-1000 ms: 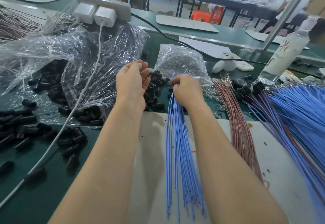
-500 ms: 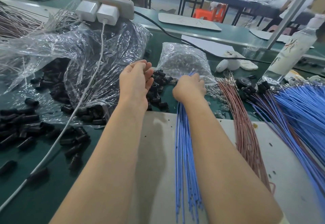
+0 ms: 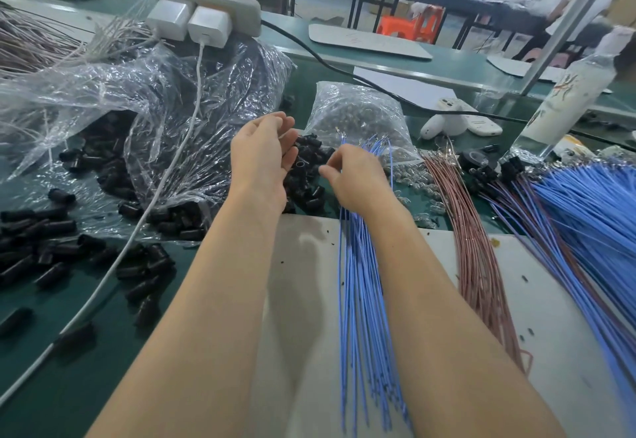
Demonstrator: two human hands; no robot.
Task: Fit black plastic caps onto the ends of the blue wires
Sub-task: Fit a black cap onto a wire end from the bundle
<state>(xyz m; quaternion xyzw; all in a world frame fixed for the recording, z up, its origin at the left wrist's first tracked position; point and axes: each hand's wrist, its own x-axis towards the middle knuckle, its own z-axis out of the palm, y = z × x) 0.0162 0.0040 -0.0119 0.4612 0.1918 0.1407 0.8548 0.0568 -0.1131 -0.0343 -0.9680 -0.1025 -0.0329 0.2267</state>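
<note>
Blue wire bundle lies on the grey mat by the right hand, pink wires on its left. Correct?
No. The head view shows the pink wires on the right of the blue wire bundle; the rest holds.

Your left hand [image 3: 261, 158] turns its back to you, so whatever its curled fingers hold is hidden, it covers part of the black caps [image 3: 307, 152] just beyond it, and the blue wires [image 3: 358, 282] vanish beneath your right hand [image 3: 358, 179].
</note>
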